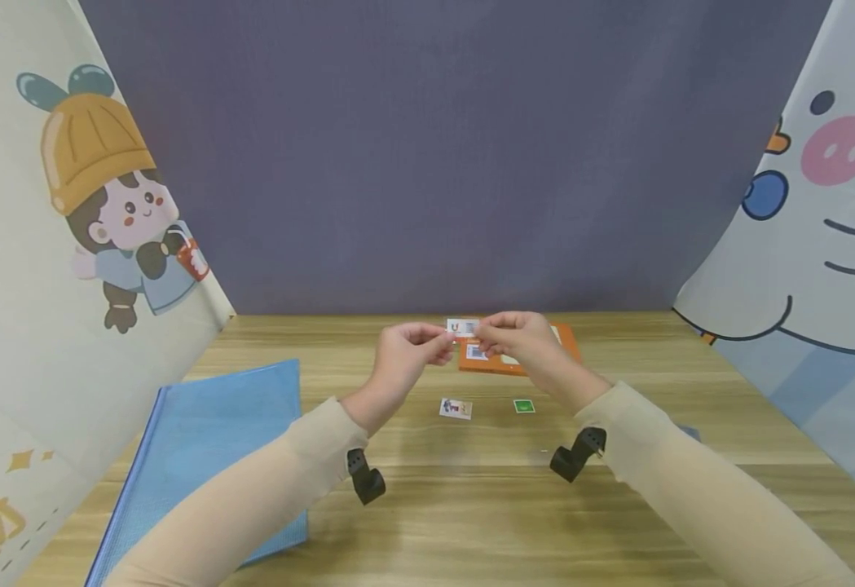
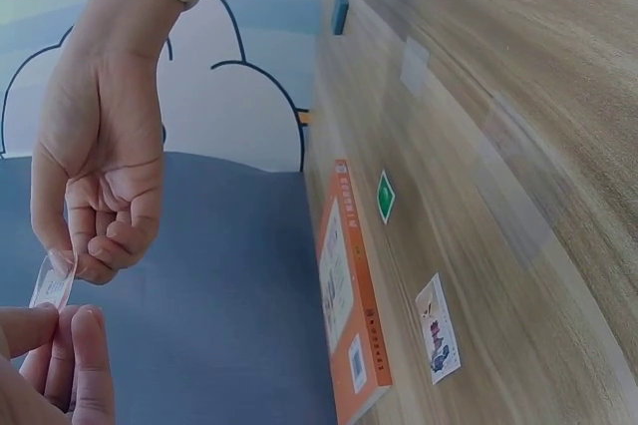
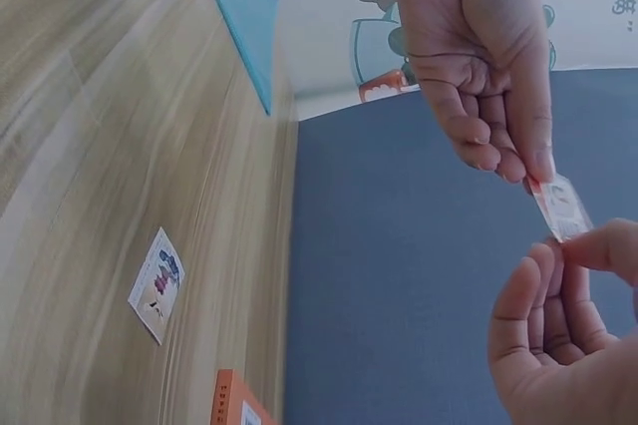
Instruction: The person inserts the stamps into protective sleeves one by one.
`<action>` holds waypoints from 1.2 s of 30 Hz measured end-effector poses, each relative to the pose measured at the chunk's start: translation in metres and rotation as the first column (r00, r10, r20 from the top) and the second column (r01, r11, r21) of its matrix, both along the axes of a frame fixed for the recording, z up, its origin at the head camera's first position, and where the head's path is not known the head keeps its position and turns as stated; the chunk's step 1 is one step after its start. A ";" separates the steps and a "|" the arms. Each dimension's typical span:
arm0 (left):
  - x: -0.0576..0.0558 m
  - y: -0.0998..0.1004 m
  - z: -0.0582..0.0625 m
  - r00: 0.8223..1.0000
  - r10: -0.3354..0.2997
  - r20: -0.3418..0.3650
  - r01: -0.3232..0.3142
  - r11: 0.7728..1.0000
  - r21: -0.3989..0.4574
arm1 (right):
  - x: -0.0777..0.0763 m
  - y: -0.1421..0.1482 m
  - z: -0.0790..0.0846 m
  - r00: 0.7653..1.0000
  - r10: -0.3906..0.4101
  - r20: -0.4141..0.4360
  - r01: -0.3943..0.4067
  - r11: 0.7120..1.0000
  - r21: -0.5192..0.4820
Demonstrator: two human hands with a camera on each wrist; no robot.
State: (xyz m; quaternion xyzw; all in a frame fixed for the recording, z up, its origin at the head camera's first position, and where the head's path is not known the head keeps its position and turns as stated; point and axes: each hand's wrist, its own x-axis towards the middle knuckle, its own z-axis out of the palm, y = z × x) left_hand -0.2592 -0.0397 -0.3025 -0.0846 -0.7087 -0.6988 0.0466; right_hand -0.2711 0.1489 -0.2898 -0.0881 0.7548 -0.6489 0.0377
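1. Sm. white rectangular card, glossy, plastic-looking (image 1: 460,327): held up betw. both hands, well apart from orange rectangular paper book (image 2: 360,290); long axis approx. L–R.
2. L hand (image 1: 407,359) pinches L end, R hand (image 1: 524,341) R end; neither nearer.
3. Card thin, part see-through, reddish edge, tiny print, illegible.

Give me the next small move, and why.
Probably lower the small printed piece onto the table: the left hand and right hand pinch its opposite ends above the surface, while the picture card and green card lie flat with bare wood between them, which seems room enough.
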 end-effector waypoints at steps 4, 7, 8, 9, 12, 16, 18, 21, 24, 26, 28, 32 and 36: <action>0.001 0.000 0.001 1.000 0.003 0.000 -0.003 1.000 -0.004 | 0.000 -0.002 -0.001 1.000 -0.013 0.002 0.013 1.000 -0.004; 0.001 0.000 0.002 1.000 0.011 0.003 -0.011 1.000 -0.009 | 0.000 -0.002 -0.001 1.000 -0.015 0.008 0.015 1.000 -0.003; 0.002 0.000 0.002 1.000 0.014 0.003 -0.014 1.000 -0.010 | 0.000 -0.003 -0.001 1.000 -0.018 0.012 0.018 1.000 -0.003; 0.002 0.000 0.002 1.000 0.017 0.004 -0.017 1.000 -0.011 | 0.000 -0.003 -0.002 1.000 -0.017 0.012 0.017 1.000 -0.001; 0.002 0.000 0.002 1.000 0.026 0.003 -0.026 1.000 -0.006 | -0.001 -0.003 -0.002 1.000 -0.012 0.013 0.012 1.000 -0.003; 0.001 0.000 0.001 1.000 0.028 0.010 -0.028 1.000 0.003 | -0.002 -0.003 -0.002 1.000 -0.012 0.024 0.013 1.000 -0.023; 0.001 0.000 0.001 0.999 0.032 0.014 -0.032 0.999 0.004 | -0.002 -0.004 -0.002 0.999 -0.018 0.034 0.019 0.999 -0.031; 0.000 0.000 0.000 0.999 0.035 0.010 -0.035 0.999 0.013 | -0.002 -0.006 -0.002 0.998 -0.035 0.050 0.037 0.998 -0.042; -0.001 0.000 -0.001 0.999 0.037 0.008 -0.037 0.999 0.014 | -0.001 -0.008 -0.002 0.997 -0.041 0.059 0.044 0.998 -0.043; -0.001 -0.001 -0.001 0.999 0.039 0.010 -0.039 0.999 0.005 | -0.001 -0.008 -0.002 0.997 -0.037 0.063 0.039 0.998 -0.041; -0.001 -0.001 0.000 0.999 0.037 0.015 -0.037 0.999 -0.008 | 0.000 -0.008 -0.002 0.997 -0.030 0.069 0.032 0.999 -0.039; -0.002 -0.003 -0.001 0.999 0.027 0.025 -0.027 0.999 -0.020 | 0.000 -0.007 -0.002 0.998 -0.007 0.069 0.010 0.999 -0.042; -0.003 -0.005 -0.002 0.999 0.014 0.036 -0.013 1.000 -0.024 | 0.000 -0.006 -0.002 0.998 0.011 0.066 -0.008 0.999 -0.047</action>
